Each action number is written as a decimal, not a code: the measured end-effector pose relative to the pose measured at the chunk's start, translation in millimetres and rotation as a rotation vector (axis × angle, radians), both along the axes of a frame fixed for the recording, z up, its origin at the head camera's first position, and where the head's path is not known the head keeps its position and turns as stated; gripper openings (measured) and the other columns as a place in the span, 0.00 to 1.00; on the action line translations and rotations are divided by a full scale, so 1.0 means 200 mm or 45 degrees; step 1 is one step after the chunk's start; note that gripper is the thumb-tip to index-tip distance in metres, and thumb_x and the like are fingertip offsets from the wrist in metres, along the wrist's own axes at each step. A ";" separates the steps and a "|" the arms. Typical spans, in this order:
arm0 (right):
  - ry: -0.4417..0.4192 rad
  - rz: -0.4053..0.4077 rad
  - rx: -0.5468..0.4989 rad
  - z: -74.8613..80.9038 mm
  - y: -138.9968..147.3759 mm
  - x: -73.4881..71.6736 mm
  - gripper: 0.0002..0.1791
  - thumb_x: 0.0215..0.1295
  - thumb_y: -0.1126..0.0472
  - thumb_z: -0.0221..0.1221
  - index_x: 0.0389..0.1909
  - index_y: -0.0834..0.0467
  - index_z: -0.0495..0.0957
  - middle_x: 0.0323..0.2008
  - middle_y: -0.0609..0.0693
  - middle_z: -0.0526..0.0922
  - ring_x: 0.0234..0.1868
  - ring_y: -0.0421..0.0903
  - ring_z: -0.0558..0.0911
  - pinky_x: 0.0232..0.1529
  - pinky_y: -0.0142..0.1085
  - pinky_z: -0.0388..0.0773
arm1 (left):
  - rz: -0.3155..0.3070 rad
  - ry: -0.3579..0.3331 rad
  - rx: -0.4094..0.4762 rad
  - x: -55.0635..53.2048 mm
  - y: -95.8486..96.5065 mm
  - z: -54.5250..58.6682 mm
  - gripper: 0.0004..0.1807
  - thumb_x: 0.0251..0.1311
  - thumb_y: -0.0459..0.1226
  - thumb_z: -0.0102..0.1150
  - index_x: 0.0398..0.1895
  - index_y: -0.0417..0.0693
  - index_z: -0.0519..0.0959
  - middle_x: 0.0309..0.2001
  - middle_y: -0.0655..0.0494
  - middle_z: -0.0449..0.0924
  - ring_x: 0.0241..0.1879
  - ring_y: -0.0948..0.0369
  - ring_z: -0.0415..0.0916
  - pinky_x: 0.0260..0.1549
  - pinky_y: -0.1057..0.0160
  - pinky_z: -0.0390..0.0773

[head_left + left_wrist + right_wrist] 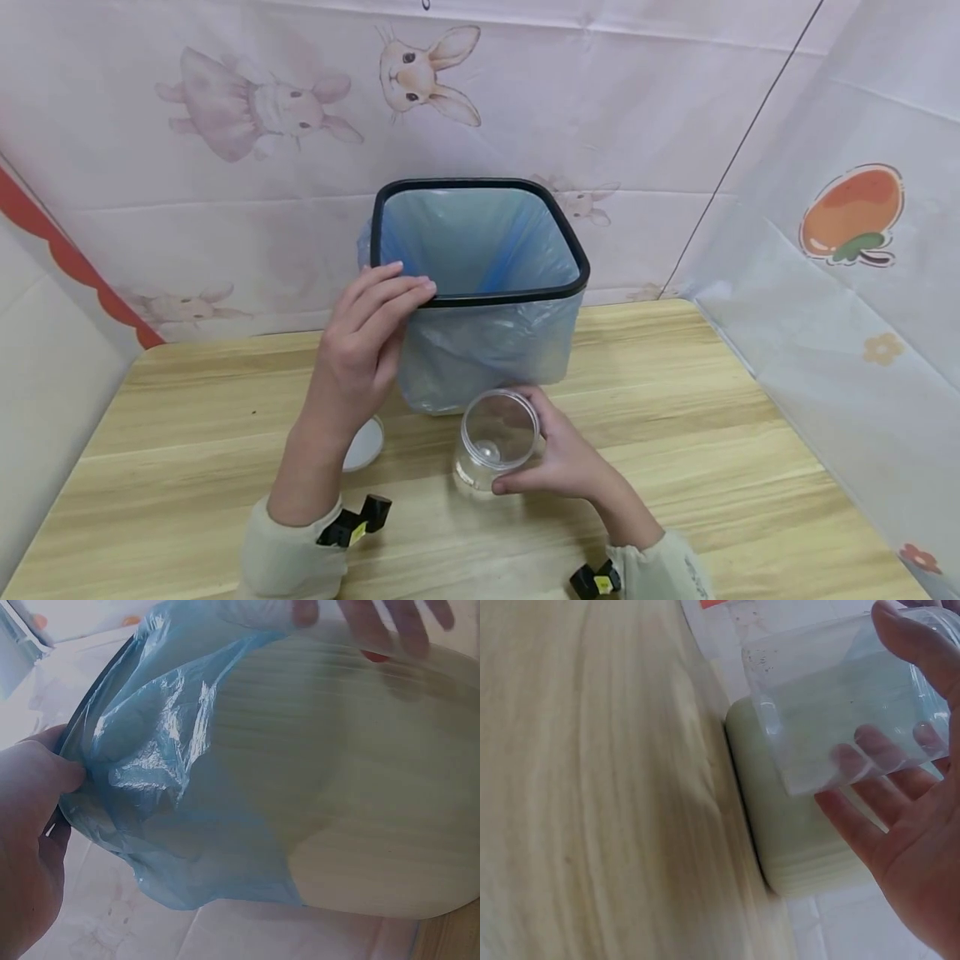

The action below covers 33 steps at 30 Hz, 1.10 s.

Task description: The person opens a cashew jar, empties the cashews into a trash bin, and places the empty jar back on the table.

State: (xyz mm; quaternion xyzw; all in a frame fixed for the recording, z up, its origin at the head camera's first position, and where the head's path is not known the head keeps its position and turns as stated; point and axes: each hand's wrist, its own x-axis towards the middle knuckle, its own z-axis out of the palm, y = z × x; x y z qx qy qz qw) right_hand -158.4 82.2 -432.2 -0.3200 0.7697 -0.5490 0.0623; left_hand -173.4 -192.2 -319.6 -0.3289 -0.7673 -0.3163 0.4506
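Note:
A pale bin with a black rim (487, 297) stands on the table, lined with a translucent blue plastic bag (487, 342) folded over its edge. My left hand (360, 333) grips the rim at its near left corner; in the left wrist view the thumb presses the bag from outside. In front of the bin, my right hand (562, 454) holds a clear jar (817, 690) round its side, with the thumb on the near side. The jar's open mouth faces up. Whether its base touches the table I cannot tell. Partly hidden behind my left wrist lies a round white lid (363, 444).
The wood-grain table (750, 467) ends at the back against a wall covering (300, 217) printed with rabbits. Another covering (810, 317), with an orange print, closes the right side. A black wrist device (354, 523) sits on each sleeve.

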 end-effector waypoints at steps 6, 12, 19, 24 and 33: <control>0.006 0.032 0.046 -0.03 -0.01 -0.01 0.57 0.32 0.52 0.84 0.66 0.46 0.61 0.62 0.51 0.75 0.63 0.52 0.75 0.67 0.51 0.69 | 0.003 0.004 -0.002 0.00 0.00 0.01 0.19 0.68 0.24 0.51 0.56 0.43 0.82 0.55 0.47 0.82 0.65 0.47 0.71 0.69 0.45 0.63; -0.033 0.011 0.089 -0.02 -0.01 -0.01 0.59 0.30 0.52 0.84 0.66 0.44 0.60 0.62 0.47 0.75 0.64 0.46 0.74 0.67 0.50 0.68 | -0.002 0.016 0.004 0.00 0.00 0.02 0.18 0.67 0.23 0.51 0.56 0.42 0.82 0.54 0.47 0.83 0.64 0.47 0.72 0.69 0.44 0.64; -0.019 -0.003 0.140 -0.01 -0.02 -0.01 0.59 0.30 0.50 0.84 0.66 0.43 0.60 0.62 0.47 0.74 0.64 0.46 0.74 0.67 0.51 0.68 | -0.002 0.012 0.005 -0.01 0.00 0.02 0.18 0.67 0.23 0.51 0.56 0.42 0.82 0.54 0.47 0.83 0.64 0.47 0.72 0.69 0.44 0.64; -0.027 0.001 0.165 -0.01 0.01 -0.02 0.59 0.32 0.48 0.84 0.67 0.44 0.59 0.63 0.45 0.74 0.65 0.46 0.73 0.67 0.52 0.67 | 0.001 0.014 0.001 -0.01 0.00 0.02 0.18 0.68 0.23 0.50 0.56 0.42 0.82 0.54 0.47 0.83 0.64 0.47 0.72 0.69 0.44 0.64; -0.085 0.042 0.193 0.05 0.27 -0.07 0.62 0.36 0.53 0.83 0.71 0.43 0.54 0.65 0.50 0.73 0.66 0.51 0.74 0.67 0.55 0.68 | -0.003 0.014 -0.001 0.00 0.00 0.01 0.19 0.67 0.23 0.50 0.56 0.42 0.82 0.54 0.47 0.83 0.64 0.47 0.72 0.68 0.44 0.64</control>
